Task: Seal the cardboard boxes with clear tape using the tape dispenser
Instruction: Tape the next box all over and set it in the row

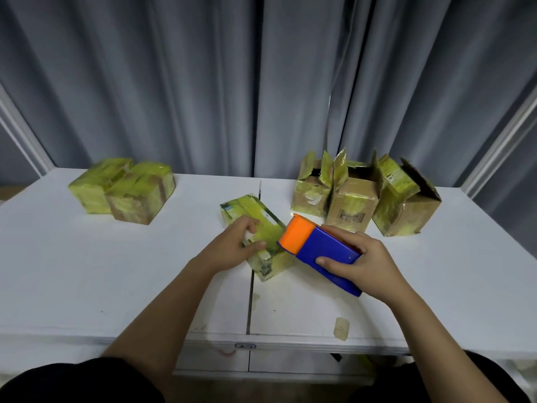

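Centre of frame: box (255,237) lying on white table (87,271), printing too blurred to read. Left hand (232,245) rests on it, fingers loosely spread. Right hand (357,260) grips blue-and-orange dispenser (316,245), orange end touching the box; tape itself indiscernible. Upper right: three open boxes (363,199), labels illegible. Upper left: two closed boxes (122,190).

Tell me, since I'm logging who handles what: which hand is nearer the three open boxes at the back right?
Right. The right hand, gripping the tape dispenser, sits just in front of the open boxes; the left hand rests on the centre box, farther left.
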Action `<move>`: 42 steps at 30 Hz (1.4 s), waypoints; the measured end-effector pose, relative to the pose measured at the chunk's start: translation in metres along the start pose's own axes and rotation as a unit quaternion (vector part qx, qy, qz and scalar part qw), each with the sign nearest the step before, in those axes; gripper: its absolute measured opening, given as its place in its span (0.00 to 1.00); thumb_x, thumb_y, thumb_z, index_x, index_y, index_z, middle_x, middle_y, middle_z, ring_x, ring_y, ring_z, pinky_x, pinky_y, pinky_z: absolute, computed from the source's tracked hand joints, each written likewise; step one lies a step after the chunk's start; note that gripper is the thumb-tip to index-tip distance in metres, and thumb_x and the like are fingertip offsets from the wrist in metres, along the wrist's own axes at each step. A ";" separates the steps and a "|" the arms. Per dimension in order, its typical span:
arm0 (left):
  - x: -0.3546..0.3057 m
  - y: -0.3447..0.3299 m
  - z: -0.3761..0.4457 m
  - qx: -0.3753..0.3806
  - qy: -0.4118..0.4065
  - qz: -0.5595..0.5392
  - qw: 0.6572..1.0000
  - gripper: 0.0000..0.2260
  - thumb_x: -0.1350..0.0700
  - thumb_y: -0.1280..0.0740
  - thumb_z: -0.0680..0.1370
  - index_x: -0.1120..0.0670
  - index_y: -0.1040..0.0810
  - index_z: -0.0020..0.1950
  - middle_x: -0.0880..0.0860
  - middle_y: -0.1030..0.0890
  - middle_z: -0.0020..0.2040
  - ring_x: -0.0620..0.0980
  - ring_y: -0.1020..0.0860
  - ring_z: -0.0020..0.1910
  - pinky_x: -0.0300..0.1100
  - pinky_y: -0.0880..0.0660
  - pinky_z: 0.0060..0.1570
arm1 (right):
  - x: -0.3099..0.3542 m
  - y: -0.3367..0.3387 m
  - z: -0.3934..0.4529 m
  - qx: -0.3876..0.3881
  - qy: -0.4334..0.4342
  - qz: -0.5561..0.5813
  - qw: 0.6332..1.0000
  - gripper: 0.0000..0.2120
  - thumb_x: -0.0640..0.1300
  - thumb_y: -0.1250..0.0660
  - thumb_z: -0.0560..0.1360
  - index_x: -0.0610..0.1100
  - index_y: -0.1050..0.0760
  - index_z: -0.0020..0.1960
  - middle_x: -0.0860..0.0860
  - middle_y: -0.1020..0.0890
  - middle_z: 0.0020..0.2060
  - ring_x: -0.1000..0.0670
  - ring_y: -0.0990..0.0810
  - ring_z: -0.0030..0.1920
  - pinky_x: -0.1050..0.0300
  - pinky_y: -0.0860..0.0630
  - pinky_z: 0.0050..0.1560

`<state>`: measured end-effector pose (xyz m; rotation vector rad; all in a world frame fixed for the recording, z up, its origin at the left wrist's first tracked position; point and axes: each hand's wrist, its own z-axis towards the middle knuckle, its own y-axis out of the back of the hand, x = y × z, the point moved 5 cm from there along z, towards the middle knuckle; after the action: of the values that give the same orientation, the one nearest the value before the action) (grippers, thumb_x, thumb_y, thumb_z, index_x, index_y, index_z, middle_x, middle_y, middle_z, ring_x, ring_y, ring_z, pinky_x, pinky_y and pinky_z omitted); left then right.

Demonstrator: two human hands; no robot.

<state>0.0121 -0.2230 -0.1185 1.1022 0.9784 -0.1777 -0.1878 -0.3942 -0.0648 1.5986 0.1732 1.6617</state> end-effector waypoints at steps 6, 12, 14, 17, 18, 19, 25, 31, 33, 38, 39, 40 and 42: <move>0.001 0.010 0.011 0.017 -0.028 0.156 0.987 0.10 0.59 0.42 0.82 0.48 0.28 0.59 0.43 0.38 0.75 0.46 0.56 0.77 0.46 0.64 0.72 | 0.005 -0.004 0.006 0.017 -0.020 0.021 0.999 0.22 0.54 0.23 0.67 0.71 0.28 0.55 0.65 0.18 0.47 0.59 0.18 0.46 0.51 0.19 0.50; -0.023 0.019 0.005 -0.089 0.026 0.036 0.995 0.14 0.53 0.44 0.83 0.47 0.27 0.67 0.48 0.32 0.72 0.49 0.39 0.74 0.52 0.46 0.73 | 0.010 -0.008 0.007 0.038 -0.027 0.014 0.999 0.21 0.55 0.23 0.67 0.68 0.26 0.57 0.65 0.17 0.48 0.59 0.18 0.46 0.52 0.19 0.50; -0.040 0.021 -0.001 -0.086 0.054 -0.163 0.981 0.14 0.49 0.44 0.82 0.48 0.26 0.65 0.46 0.25 0.63 0.46 0.29 0.65 0.49 0.35 0.69 | 0.012 -0.007 0.006 0.043 -0.025 0.023 0.998 0.22 0.53 0.23 0.67 0.67 0.26 0.57 0.63 0.17 0.48 0.58 0.18 0.46 0.53 0.19 0.50; -0.059 0.020 -0.008 -0.044 0.086 -0.265 0.959 0.12 0.48 0.43 0.82 0.49 0.23 0.57 0.47 0.20 0.54 0.46 0.23 0.56 0.43 0.28 0.60 | 0.019 -0.007 0.005 0.058 -0.022 0.033 0.998 0.23 0.53 0.23 0.67 0.62 0.24 0.60 0.62 0.17 0.49 0.57 0.17 0.47 0.54 0.18 0.49; -0.063 0.019 -0.009 -0.031 0.091 -0.274 0.957 0.10 0.48 0.41 0.81 0.50 0.23 0.54 0.49 0.20 0.52 0.48 0.22 0.54 0.43 0.26 0.58 | 0.021 -0.007 0.005 0.063 -0.020 0.033 0.997 0.24 0.54 0.24 0.66 0.60 0.24 0.61 0.62 0.17 0.49 0.57 0.17 0.47 0.54 0.18 0.50; -0.065 0.019 -0.011 -0.026 0.095 -0.281 0.955 0.08 0.50 0.40 0.81 0.51 0.23 0.51 0.51 0.20 0.51 0.50 0.21 0.53 0.44 0.24 0.56 | 0.023 -0.006 0.005 0.066 -0.018 0.034 0.997 0.26 0.56 0.24 0.65 0.58 0.23 0.62 0.61 0.17 0.50 0.57 0.17 0.48 0.53 0.18 0.50; -0.074 0.032 -0.014 -0.085 0.079 -0.225 0.967 0.03 0.57 0.35 0.79 0.54 0.24 0.45 0.49 0.24 0.42 0.47 0.23 0.40 0.49 0.23 0.52 | 0.029 -0.002 0.011 0.074 -0.008 0.032 0.997 0.27 0.60 0.25 0.63 0.59 0.23 0.61 0.62 0.18 0.53 0.56 0.18 0.50 0.48 0.19 0.53; -0.079 0.039 -0.011 -0.122 0.101 -0.193 0.968 0.07 0.59 0.34 0.78 0.51 0.26 0.40 0.49 0.26 0.41 0.47 0.25 0.38 0.49 0.25 0.51 | 0.038 -0.001 0.010 0.085 0.010 0.011 0.996 0.17 0.58 0.27 0.70 0.66 0.24 0.57 0.63 0.18 0.50 0.56 0.18 0.49 0.48 0.21 0.54; -0.080 0.042 -0.009 -0.127 0.110 -0.191 0.967 0.08 0.59 0.34 0.78 0.51 0.26 0.39 0.49 0.26 0.41 0.48 0.26 0.40 0.47 0.25 0.49 | 0.041 -0.001 0.008 0.085 0.022 0.025 0.996 0.16 0.57 0.28 0.72 0.66 0.24 0.58 0.61 0.17 0.51 0.55 0.18 0.49 0.48 0.21 0.55; -0.075 0.042 -0.006 -0.113 0.131 -0.195 0.965 0.07 0.58 0.35 0.79 0.52 0.26 0.41 0.50 0.26 0.40 0.49 0.26 0.41 0.45 0.26 0.48 | 0.042 -0.005 0.002 0.111 0.033 0.022 0.993 0.21 0.60 0.33 0.73 0.62 0.28 0.65 0.61 0.18 0.52 0.56 0.19 0.49 0.53 0.21 0.53; -0.074 0.040 -0.006 -0.113 0.132 -0.191 0.966 0.07 0.58 0.34 0.78 0.52 0.26 0.40 0.50 0.26 0.40 0.49 0.26 0.42 0.46 0.26 0.48 | 0.043 -0.005 0.002 0.111 0.033 0.020 0.993 0.20 0.60 0.34 0.73 0.63 0.28 0.64 0.60 0.18 0.51 0.56 0.19 0.48 0.54 0.21 0.52; -0.073 0.040 -0.005 -0.117 0.133 -0.189 0.966 0.07 0.58 0.34 0.78 0.52 0.26 0.40 0.50 0.26 0.40 0.50 0.26 0.42 0.45 0.27 0.48 | 0.043 -0.005 0.002 0.109 0.031 0.017 0.993 0.19 0.60 0.34 0.72 0.64 0.28 0.63 0.60 0.17 0.50 0.57 0.19 0.48 0.55 0.21 0.52; -0.070 0.044 -0.005 -0.146 0.132 -0.194 0.961 0.08 0.59 0.34 0.78 0.52 0.26 0.39 0.49 0.27 0.39 0.48 0.27 0.39 0.40 0.27 0.42 | 0.041 -0.004 0.002 0.099 0.024 0.005 0.995 0.16 0.59 0.33 0.74 0.66 0.28 0.61 0.62 0.17 0.50 0.58 0.19 0.47 0.56 0.21 0.51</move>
<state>-0.0076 -0.2206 -0.0380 0.6647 1.4094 -0.1981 -0.1791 -0.3671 -0.0346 1.7080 0.3650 1.7359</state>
